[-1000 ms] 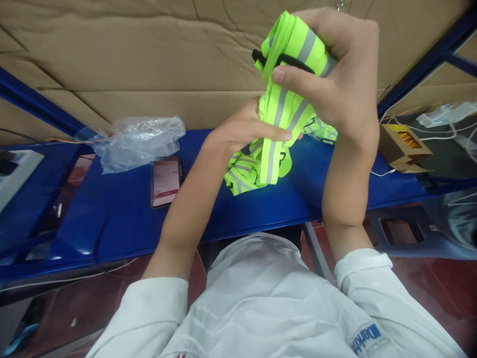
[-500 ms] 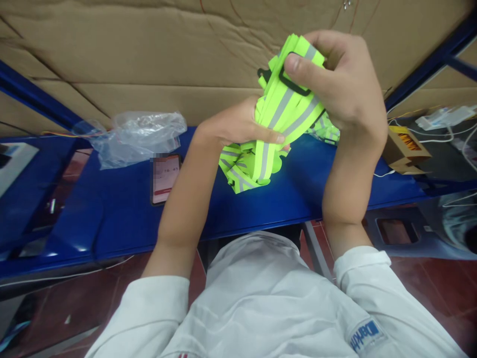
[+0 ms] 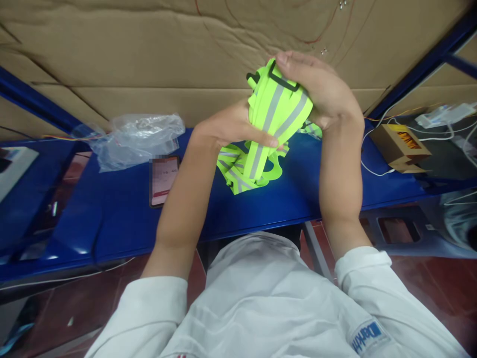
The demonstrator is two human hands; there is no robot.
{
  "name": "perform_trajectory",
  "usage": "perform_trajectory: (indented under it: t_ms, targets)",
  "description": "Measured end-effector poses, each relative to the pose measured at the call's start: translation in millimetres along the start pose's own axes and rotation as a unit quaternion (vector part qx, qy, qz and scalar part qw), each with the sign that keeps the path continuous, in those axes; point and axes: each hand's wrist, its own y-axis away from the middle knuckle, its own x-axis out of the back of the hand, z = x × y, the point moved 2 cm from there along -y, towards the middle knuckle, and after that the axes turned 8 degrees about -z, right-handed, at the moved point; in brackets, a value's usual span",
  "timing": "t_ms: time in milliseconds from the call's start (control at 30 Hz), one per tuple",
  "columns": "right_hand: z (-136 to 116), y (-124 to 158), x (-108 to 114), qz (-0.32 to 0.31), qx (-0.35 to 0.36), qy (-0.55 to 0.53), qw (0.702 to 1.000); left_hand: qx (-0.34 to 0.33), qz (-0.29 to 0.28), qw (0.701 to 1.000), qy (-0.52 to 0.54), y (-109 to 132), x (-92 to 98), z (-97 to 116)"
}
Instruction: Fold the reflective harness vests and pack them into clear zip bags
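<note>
Both my hands hold a folded bundle of neon-yellow reflective strap with grey stripes, raised over the blue table. My left hand is wrapped round its lower left side, thumb across the front. Higher up, my right hand grips the top right of the folds, thumb near a black rectangular buckle; its other fingers are behind the bundle. A small black fitting sticks out on the left. Below, loose strap trails onto the table. More yellow strap lies partly hidden behind my right wrist.
A clear plastic bag and a phone lie on the table to the left. A small cardboard box and white cables stand at the right. Cardboard covers the back, between blue frame posts.
My right hand has moved left and down, bringing the top folds and buckle closer to my left hand. My left hand keeps its grip, shifted slightly left.
</note>
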Motion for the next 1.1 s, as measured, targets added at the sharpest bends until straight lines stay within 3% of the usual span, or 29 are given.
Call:
perform_trajectory:
  t_ms: [133, 167, 233, 333, 567, 733, 900, 967, 1100]
  targets:
    - [-22.1, 13.1, -3.0, 0.109, 0.080, 0.195, 0.971, -0.026, 0.017, 1.000, 0.001, -1.2, 2.7, 2.0]
    - [-27.1, 16.2, -4.5, 0.094, 0.089, 0.252, 0.959, -0.022, 0.018, 1.000, -0.003, -1.6, 3.4, 2.4]
    - [-33.0, 21.0, -8.6, 0.003, 0.089, 0.342, 0.935, -0.020, 0.023, 1.000, -0.007, -2.3, 5.3, 3.4]
    - [-34.5, 25.6, -14.1, -0.101, 0.098, 0.406, 0.903, -0.044, 0.032, 0.998, -0.017, -2.9, 7.9, 6.4]
    - [-37.4, 25.7, -15.0, -0.063, 0.112, 0.399, 0.908, -0.063, -0.025, 0.997, 0.039, -7.8, -1.8, 4.8]
    - [-37.7, 23.5, -1.3, -0.016, 0.092, 0.372, 0.923, 0.007, -0.015, 0.997, 0.069, -17.6, -4.3, -15.8]
    - [-36.1, 23.5, 9.3, 0.016, 0.019, 0.335, 0.942, -0.013, 0.043, 0.999, -0.021, -19.6, 1.3, -14.5]
    - [-34.3, 24.7, 11.5, 0.034, -0.015, 0.285, 0.958, -0.013, 0.042, 0.998, -0.035, -19.3, 0.3, -12.5]
    - [-32.5, 25.4, 12.9, 0.074, 0.021, 0.215, 0.974, -0.036, 0.038, 0.999, 0.008, -25.7, -5.3, -22.3]
